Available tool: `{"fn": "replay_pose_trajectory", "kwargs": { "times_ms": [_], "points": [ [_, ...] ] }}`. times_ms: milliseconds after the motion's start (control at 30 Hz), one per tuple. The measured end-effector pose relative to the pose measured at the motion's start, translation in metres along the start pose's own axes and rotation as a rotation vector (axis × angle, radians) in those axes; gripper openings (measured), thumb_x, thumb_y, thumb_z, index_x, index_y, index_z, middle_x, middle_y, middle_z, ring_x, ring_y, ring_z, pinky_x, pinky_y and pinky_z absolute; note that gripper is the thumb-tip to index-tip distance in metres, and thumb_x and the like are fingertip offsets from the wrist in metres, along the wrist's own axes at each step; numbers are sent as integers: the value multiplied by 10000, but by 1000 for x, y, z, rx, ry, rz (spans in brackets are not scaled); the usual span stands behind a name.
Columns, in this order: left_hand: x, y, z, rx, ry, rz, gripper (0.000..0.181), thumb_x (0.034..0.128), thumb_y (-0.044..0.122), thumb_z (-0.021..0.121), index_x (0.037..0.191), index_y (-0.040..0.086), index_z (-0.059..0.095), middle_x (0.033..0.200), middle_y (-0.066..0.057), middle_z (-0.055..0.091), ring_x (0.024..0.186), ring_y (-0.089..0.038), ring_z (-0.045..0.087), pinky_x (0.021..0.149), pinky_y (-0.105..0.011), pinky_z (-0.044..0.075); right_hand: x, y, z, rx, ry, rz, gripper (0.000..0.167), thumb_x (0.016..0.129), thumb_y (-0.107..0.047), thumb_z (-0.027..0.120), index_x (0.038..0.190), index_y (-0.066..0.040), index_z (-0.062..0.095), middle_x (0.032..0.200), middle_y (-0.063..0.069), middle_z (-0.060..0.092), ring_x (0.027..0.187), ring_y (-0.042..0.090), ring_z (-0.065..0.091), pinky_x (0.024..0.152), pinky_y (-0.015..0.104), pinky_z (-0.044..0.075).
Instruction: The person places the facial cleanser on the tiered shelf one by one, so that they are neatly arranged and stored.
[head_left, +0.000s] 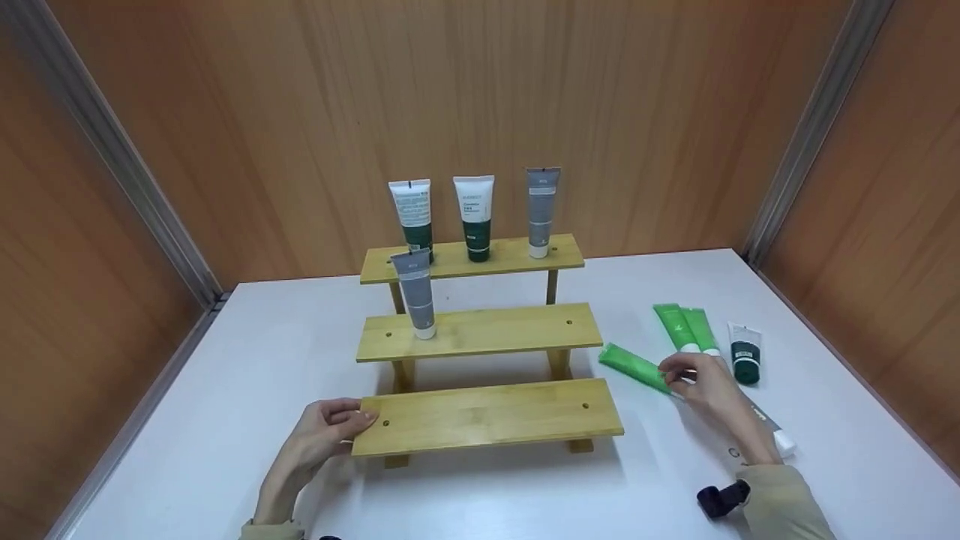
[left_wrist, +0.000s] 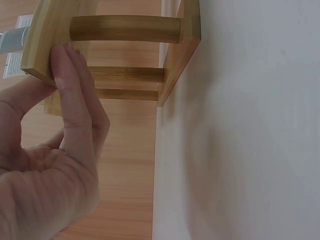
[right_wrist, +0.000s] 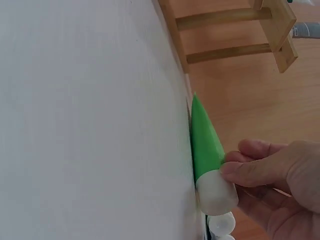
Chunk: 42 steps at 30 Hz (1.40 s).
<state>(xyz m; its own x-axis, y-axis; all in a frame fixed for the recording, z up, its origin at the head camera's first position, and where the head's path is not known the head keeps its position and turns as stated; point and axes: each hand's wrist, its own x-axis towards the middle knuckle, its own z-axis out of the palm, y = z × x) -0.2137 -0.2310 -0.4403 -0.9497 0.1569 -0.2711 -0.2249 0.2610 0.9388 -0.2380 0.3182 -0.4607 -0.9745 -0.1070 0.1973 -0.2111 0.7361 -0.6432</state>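
My left hand (head_left: 319, 435) pinches the left end of the lowest board of a three-step wooden display stand (head_left: 487, 416), thumb on top. In the left wrist view its fingers (left_wrist: 75, 100) press against the board's underside. Over on the right, my right hand (head_left: 709, 386) pinches a green squeeze tube (head_left: 630, 365) near its white cap (right_wrist: 217, 192). That tube lies on the white table, its flat end toward the stand. A grey tube (head_left: 417, 296) stands cap-down on the middle step. Two white-and-green tubes (head_left: 474, 217) and another grey tube (head_left: 541, 214) stand on the top step.
Beyond my right hand lie two more green tubes (head_left: 686, 326) and a white-and-dark-green tube (head_left: 745, 352). A grey tube with a white cap (head_left: 784, 442) is partly hidden by my right wrist. Wood-grain panels (head_left: 480, 90) enclose the table (head_left: 225, 390) at the back and sides.
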Motion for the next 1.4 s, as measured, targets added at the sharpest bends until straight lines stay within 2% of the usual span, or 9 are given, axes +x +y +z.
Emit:
{"fn": "replay_pose_trajectory", "kwargs": {
  "times_ms": [133,267,400,500,600,700,1000,1300,1400],
  "points": [
    [0,0,0,-8,-4,0,589,955,203,692,1360,-162,470,933,10,746,808,-100,717,730,-271,627,-1,-1,-2,13,-34,29,379,835,138,642,1206,60,649,976,141,690,1066,389,679,992,543,549],
    [0,1,0,-5,-4,2,580,949,202,698,1349,-160,483,926,6,744,802,-101,713,726,-267,626,-2,-1,-5,-2,-53,16,448,823,129,662,1263,54,620,976,136,671,1043,377,679,963,524,571],
    [-1,2,2,-7,8,-14,574,942,212,707,1338,-150,503,925,-2,749,806,-106,717,731,-266,625,-2,-2,-6,-15,-65,10,467,829,80,711,1285,46,615,919,93,662,935,268,676,849,355,601],
    [-1,2,1,-14,1,-5,571,943,216,708,1333,-151,508,929,-2,753,807,-107,719,730,-267,625,-1,-2,-6,-7,-76,14,494,827,46,742,1302,41,608,881,72,658,862,189,633,745,214,540],
    [-2,2,1,-17,-16,17,569,949,210,700,1332,-161,503,925,1,755,802,-105,720,729,-264,626,0,-1,-7,6,-94,22,527,826,23,760,1326,39,591,888,74,648,834,166,597,697,164,494],
    [-2,3,1,-19,-13,16,567,946,212,706,1329,-157,510,921,4,754,802,-104,720,731,-265,626,0,-1,-7,10,-120,43,559,826,0,772,1346,42,571,926,88,644,847,169,596,697,168,493],
    [-2,2,2,7,11,2,571,941,223,709,1330,-146,514,926,-4,749,809,-108,720,737,-266,623,-4,-3,-9,-42,-248,107,507,844,-128,783,1275,78,613,1059,178,692,946,246,639,778,331,541],
    [0,-2,-1,-11,-34,24,568,966,200,671,1349,-170,472,923,15,750,790,-96,718,705,-253,621,-6,-3,-8,-81,-269,98,462,859,-185,769,1235,57,655,1127,191,714,1014,283,658,880,467,554],
    [-1,0,0,-11,-25,18,576,959,205,682,1347,-167,475,936,2,752,802,-103,721,716,-259,624,-7,-2,-7,-77,-270,101,450,861,-182,765,1228,57,660,1116,182,716,991,265,654,845,417,550]
  ]
}}
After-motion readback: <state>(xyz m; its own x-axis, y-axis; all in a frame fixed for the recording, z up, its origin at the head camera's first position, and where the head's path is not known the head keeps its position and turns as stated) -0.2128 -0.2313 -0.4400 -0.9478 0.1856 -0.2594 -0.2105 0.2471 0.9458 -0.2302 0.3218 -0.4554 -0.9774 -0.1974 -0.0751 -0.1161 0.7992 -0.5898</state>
